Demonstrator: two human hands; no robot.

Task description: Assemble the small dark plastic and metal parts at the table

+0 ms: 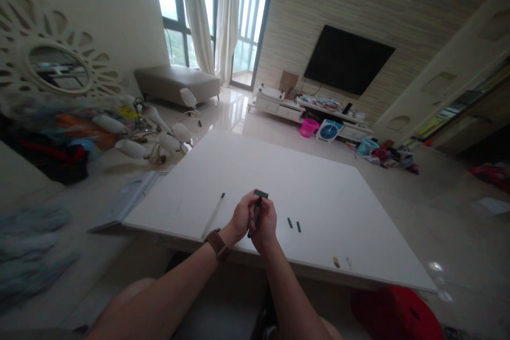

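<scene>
My left hand point(241, 216) and my right hand point(266, 224) are closed together over the near part of a white table point(279, 180). Between them they grip a black razor point(257, 211) with a green-edged head point(261, 193) that sticks up above the fingers. A brown watch strap point(217, 243) circles my left wrist. On the table left of my hands lies a clear pen point(213, 215). Two small dark pieces point(294, 224) lie just right of my right hand. Two tiny bits point(341, 262) rest near the front edge.
A chandelier with white shades point(155, 135) lies on the floor beyond the table's left corner. A grey bench point(175, 82) stands by the windows. A wall TV point(347, 58) hangs above a low cabinet. A red object point(398, 311) sits at the lower right.
</scene>
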